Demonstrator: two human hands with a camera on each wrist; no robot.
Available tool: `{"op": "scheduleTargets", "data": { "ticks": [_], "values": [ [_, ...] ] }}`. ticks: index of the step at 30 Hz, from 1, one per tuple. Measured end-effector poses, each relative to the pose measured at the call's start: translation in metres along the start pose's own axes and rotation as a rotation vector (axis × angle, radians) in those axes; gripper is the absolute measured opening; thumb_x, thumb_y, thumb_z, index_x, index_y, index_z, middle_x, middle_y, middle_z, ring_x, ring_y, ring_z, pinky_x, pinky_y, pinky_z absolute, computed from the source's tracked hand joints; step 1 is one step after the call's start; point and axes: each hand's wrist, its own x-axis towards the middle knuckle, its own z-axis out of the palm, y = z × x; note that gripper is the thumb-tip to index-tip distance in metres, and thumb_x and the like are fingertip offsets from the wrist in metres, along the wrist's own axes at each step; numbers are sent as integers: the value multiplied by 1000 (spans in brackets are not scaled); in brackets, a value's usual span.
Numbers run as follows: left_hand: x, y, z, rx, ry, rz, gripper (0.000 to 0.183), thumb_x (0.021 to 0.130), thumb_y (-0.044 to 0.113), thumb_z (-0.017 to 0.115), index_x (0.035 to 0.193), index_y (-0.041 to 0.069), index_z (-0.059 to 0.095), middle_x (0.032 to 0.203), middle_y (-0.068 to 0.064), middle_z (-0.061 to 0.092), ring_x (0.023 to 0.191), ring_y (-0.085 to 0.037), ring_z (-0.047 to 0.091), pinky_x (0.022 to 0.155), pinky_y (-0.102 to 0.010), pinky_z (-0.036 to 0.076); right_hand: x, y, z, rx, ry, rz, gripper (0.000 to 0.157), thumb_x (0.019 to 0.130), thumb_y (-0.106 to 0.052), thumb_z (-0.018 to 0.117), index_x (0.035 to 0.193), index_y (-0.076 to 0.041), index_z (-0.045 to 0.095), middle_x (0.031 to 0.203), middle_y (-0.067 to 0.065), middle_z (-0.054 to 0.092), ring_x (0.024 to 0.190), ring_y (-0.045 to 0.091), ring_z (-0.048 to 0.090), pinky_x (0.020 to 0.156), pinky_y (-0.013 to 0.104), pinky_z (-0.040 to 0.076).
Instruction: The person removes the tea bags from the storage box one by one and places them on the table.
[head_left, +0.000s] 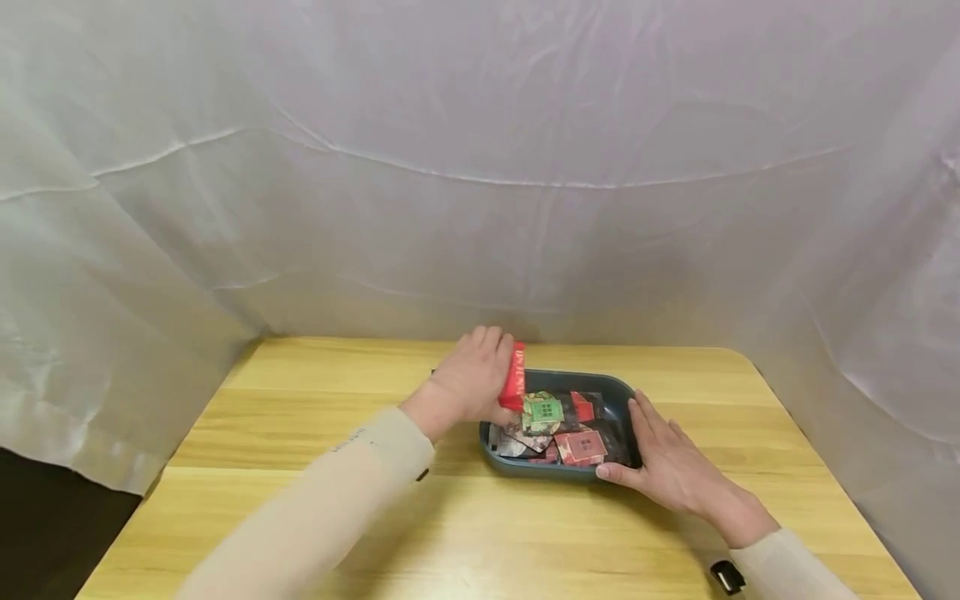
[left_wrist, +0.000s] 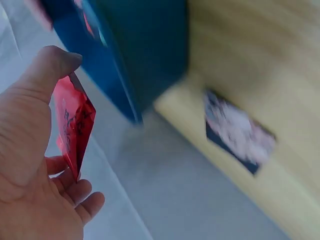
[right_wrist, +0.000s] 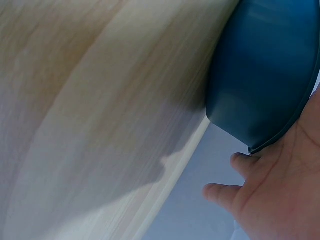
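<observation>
My left hand [head_left: 472, 377] holds a small red packet [head_left: 515, 375] up at the left end of a dark blue basin [head_left: 540, 472]. In the left wrist view, the thumb pinches the upper edge of that packet [left_wrist: 74, 119]; the other fingers lie behind it. Several printed sachets lie jumbled in the basin, among them a green-labelled sachet [head_left: 546, 410] and a pink-labelled sachet [head_left: 582, 447]. At the basin's right end, my right hand [head_left: 675, 462] rests against the rim with fingers extended and the thumb at the near side. The right wrist view shows its palm [right_wrist: 285, 185] touching the rim.
Another dark printed sachet [left_wrist: 237, 131] lies on the wooden table [head_left: 300, 433] beside the basin, mostly hidden behind my left hand in the head view. A pale grey curtain [head_left: 480, 233] hangs behind the table and along both sides.
</observation>
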Motion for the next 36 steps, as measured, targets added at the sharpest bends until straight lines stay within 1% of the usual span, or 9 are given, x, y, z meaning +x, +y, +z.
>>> {"op": "scheduleTargets", "data": {
  "ticks": [5, 8, 12, 16, 22, 26, 29, 30, 36],
  "values": [
    [-10, -43, -7, -59, -21, -39, 123, 75, 68, 83, 157, -7, 31, 147, -22, 46, 133, -34, 45, 122, -46, 39, -1, 1, -3, 5, -4, 7, 126, 90, -79, 61, 164, 11, 12, 174, 30, 6, 156, 53, 23, 123, 73, 20],
    [-20, -68, -7, -103, -42, -60, 120, 76, 64, 84, 156, -8, 31, 144, -23, 47, 131, -35, 45, 120, -48, 41, -2, 1, -5, 4, -6, 7, 126, 90, -79, 61, 164, 12, 12, 173, 31, 6, 155, 53, 23, 122, 74, 20],
    [-34, -98, 2, -134, -61, -86, 114, 76, 60, 85, 152, -10, 37, 137, -23, 49, 123, -36, 47, 116, -49, 44, -2, 3, -8, -4, -3, 2, 126, 90, -78, 61, 163, 12, 12, 173, 32, 6, 155, 54, 24, 121, 75, 21],
    [-46, -116, 14, -125, -94, -96, 107, 77, 57, 85, 147, -12, 41, 132, -25, 51, 119, -37, 49, 113, -50, 46, -2, 5, -9, -7, -6, 4, 127, 90, -78, 62, 164, 12, 11, 173, 31, 5, 155, 54, 23, 121, 75, 21],
    [-52, -122, 30, -139, -207, -114, 108, 80, 53, 84, 151, -13, 37, 137, -26, 50, 123, -38, 49, 115, -51, 46, -8, 7, -10, -3, -6, 9, 126, 91, -77, 63, 164, 11, 10, 174, 31, 5, 155, 54, 23, 121, 74, 21],
    [-51, -119, 37, -233, -303, -150, 113, 81, 47, 86, 158, -13, 29, 151, -30, 43, 137, -42, 45, 122, -52, 40, -10, 6, -11, -6, -4, 7, 125, 91, -76, 63, 164, 11, 11, 173, 31, 5, 155, 54, 24, 121, 74, 21],
    [-49, -116, 40, -325, -367, -195, 115, 81, 40, 88, 161, -11, 23, 161, -32, 33, 148, -44, 36, 126, -53, 33, -12, 7, -11, -7, -2, 8, 125, 91, -76, 64, 164, 11, 11, 174, 30, 6, 155, 54, 24, 121, 74, 22],
    [-48, -115, 41, -346, -381, -208, 115, 82, 39, 89, 162, -11, 22, 163, -32, 30, 150, -44, 33, 127, -54, 32, -13, 7, -11, -7, -2, 8, 125, 91, -76, 64, 164, 12, 11, 174, 30, 6, 155, 54, 24, 121, 74, 22],
    [-43, -111, 43, -399, -428, -257, 110, 82, 36, 90, 161, -7, 27, 162, -28, 32, 150, -41, 34, 125, -55, 34, -16, 8, -10, -7, 0, 11, 125, 91, -75, 64, 164, 12, 11, 173, 31, 6, 155, 53, 23, 121, 74, 23]
  ]
}}
